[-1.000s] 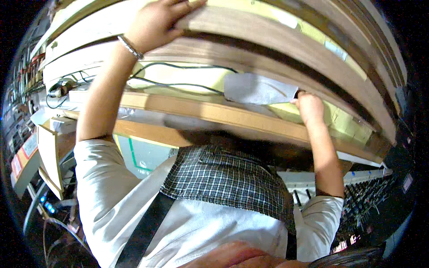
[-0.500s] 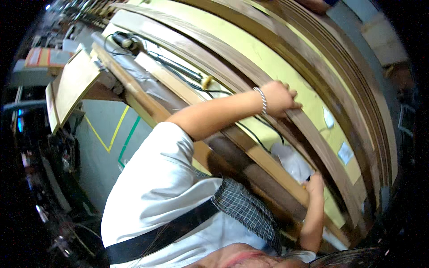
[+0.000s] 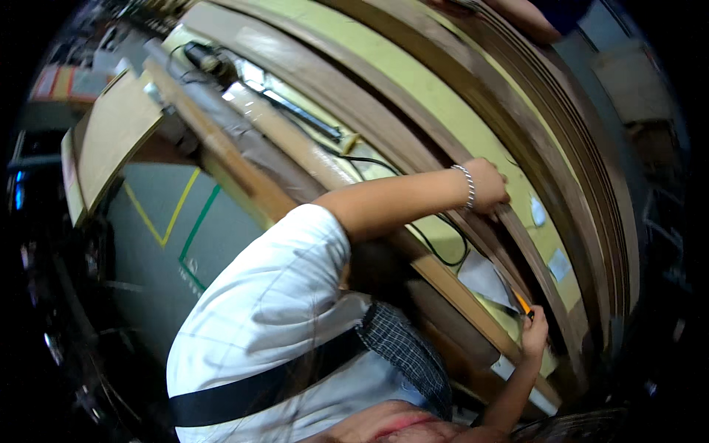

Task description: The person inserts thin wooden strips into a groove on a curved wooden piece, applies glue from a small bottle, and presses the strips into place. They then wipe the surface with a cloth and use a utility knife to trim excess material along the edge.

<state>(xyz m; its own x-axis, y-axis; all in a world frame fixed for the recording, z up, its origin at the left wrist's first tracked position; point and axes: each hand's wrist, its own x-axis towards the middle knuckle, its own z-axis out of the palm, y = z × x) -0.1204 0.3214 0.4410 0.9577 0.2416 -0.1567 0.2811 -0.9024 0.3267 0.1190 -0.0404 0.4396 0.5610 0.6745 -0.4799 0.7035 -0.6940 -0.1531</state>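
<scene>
My left hand [image 3: 489, 186], a braided silver bracelet at its wrist, reaches across to a long brown wooden board [image 3: 528, 247]. Its fingers curl over the board's edge. Lower down and to the right, my right hand [image 3: 535, 332] is closed on a slim orange and black tool that looks like a utility knife [image 3: 523, 303]. This tool lies along the dark gap beside the board. Just left of it is a crumpled whitish sheet or bag [image 3: 484, 279]. Blur hides the finer detail of the tool's tip.
Several long brown boards [image 3: 598, 184] lie side by side over a yellow surface [image 3: 436, 103]. A black cable [image 3: 445, 258] loops past my left forearm, and a black power tool [image 3: 201, 57] rests at the upper left. Another person's arm [image 3: 528, 16] shows at the top right.
My left hand has shifted right and slightly down along the board. My right hand has moved a little right and down, and more of the orange tool shows. The other person's arm reaches further in.
</scene>
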